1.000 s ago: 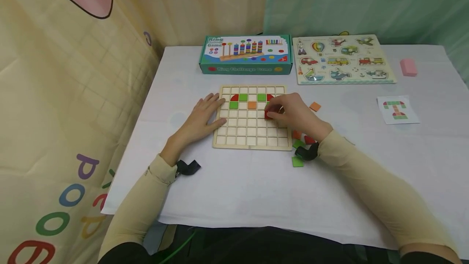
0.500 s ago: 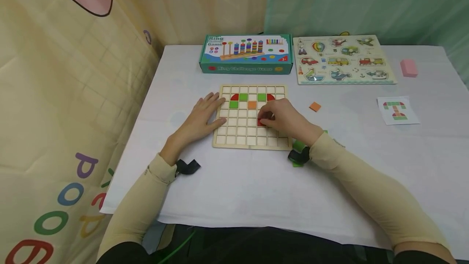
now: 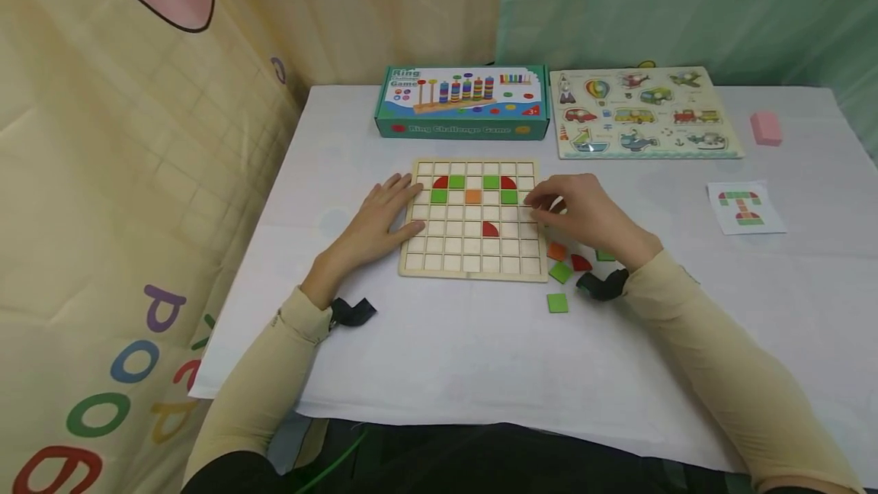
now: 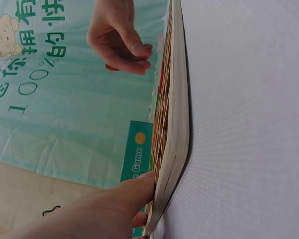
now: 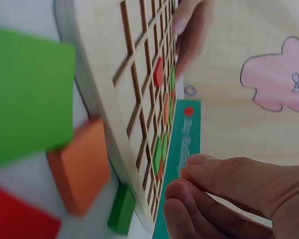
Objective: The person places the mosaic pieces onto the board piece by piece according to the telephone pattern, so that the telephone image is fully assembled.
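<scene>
Left grip (image 3: pixel 384 212) isn't clutching anything, fingers spread, thumb and fingertips resting on the left side of the grid board (image 3: pixel 471 256), which sits mid-bench (image 3: pixel 425 357), well back from the near edge. Board looks like stiff wood, probably light, so I'd hold it by its side rims. The tiles are likely hard, light and a bit slick; pinch them by opposite edges. Right grip (image 3: pixel 586 208) is at the board's right side, fingers loosely curled, nothing visible in it.

Counts, left to right: on the board, four green squares (image 3: pixel 457 182), one orange square (image 3: pixel 473 196), three red quarter-rounds (image 3: pixel 490 229). Loose just right of it I see one orange tile (image 3: pixel 557 251), three green tiles (image 3: pixel 558 303), one red piece (image 3: pixel 581 263); the hand could hide more. One pattern card (image 3: pixel 745 207) toward the bench's right edge, one pink block (image 3: pixel 766 129) near the far right corner.
</scene>
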A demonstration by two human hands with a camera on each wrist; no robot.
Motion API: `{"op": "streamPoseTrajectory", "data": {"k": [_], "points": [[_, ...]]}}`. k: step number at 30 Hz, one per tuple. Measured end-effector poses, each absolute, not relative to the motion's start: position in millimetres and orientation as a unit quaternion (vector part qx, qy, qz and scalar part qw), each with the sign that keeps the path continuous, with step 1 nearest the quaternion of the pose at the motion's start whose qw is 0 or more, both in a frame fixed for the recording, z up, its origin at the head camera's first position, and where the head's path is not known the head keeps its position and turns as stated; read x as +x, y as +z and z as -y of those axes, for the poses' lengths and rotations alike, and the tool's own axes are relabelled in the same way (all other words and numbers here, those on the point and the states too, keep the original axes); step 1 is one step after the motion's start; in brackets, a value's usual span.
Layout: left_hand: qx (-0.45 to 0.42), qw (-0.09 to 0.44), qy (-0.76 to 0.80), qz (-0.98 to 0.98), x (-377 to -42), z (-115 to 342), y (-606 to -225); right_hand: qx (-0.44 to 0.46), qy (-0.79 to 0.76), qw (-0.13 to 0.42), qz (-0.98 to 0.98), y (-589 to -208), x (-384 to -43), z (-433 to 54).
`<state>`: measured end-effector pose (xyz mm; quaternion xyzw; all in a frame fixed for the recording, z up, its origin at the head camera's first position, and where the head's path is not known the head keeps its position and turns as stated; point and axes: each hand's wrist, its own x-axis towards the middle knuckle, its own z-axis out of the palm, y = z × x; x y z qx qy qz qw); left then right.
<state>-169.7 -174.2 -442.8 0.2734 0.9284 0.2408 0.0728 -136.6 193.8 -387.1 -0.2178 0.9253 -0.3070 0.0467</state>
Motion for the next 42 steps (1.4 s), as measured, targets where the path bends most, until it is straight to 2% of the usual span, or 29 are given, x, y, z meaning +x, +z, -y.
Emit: {"op": "streamPoseTrajectory", "data": {"k": [7,13,19,25,30,42], "points": [[0.273,0.076,0.24,-0.928,-170.8,174.2,-444.1,-0.155,-0.288,0.014,-0.945,-376.1,-144.0,-236.4],[0.273,0.074,0.24,-0.929,-171.5,174.0,-444.5,-0.098,-0.271,0.034,-0.957,-378.8,-149.8,-256.1],[0.274,0.074,0.239,-0.929,-171.2,173.6,-443.9,-0.088,-0.264,0.063,-0.958,-383.5,-153.2,-259.8],[0.273,0.074,0.239,-0.929,-170.9,173.3,-443.3,-0.1,-0.261,0.073,-0.957,-386.9,-154.3,-257.7],[0.272,0.075,0.238,-0.929,-171.1,172.9,-443.1,-0.131,-0.256,0.05,-0.956,-385.3,-155.3,-248.8],[0.273,0.074,0.237,-0.929,-169.6,173.9,-443.9,-0.24,-0.255,0.054,-0.935,-375.2,-173.3,-181.3]]}}
